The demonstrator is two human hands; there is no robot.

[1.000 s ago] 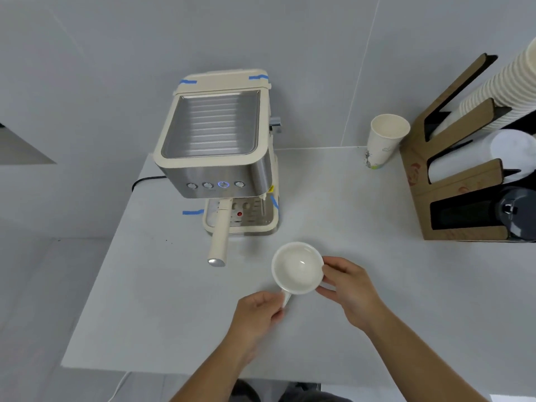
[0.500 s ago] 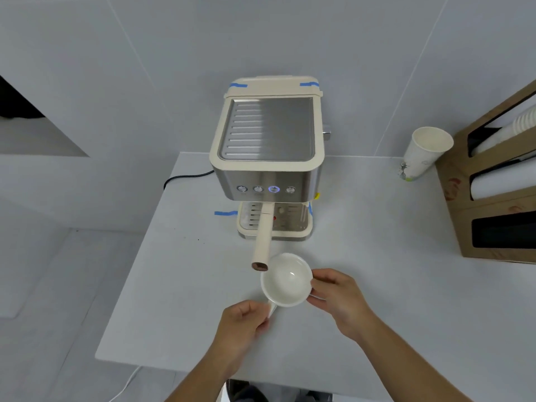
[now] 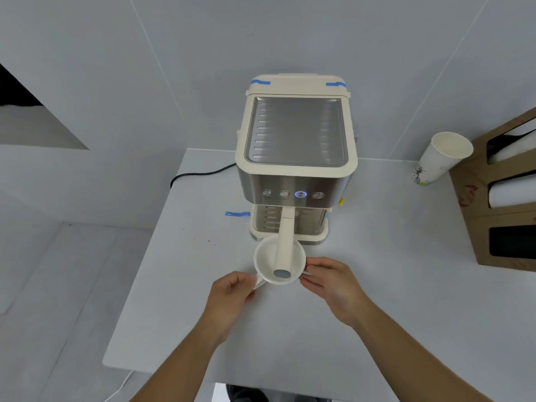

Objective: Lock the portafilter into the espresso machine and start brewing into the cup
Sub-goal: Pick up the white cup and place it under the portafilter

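A cream and steel espresso machine [image 3: 295, 158] stands on the white table [image 3: 377, 314], one of its front buttons lit blue. The cream portafilter handle [image 3: 285, 242] sticks out from under its front towards me. A white ceramic cup [image 3: 265, 261] sits under the handle's tip, just before the drip tray [image 3: 262, 224]. My left hand [image 3: 232, 294] pinches the cup's handle at its lower left. My right hand [image 3: 333, 281] holds the cup's right rim with its fingertips. The portafilter's basket end is hidden under the machine.
A paper cup [image 3: 441, 158] stands at the back right beside a brown cardboard cup and lid dispenser [image 3: 504, 210]. A black power cord [image 3: 197, 177] runs off the table's left side. Blue tape [image 3: 236, 213] marks the machine's spot. The table's left edge drops to the floor.
Both hands have carried the cup away from me, from open table to beneath the portafilter handle by the drip tray. The view has swung so the machine sits more central.
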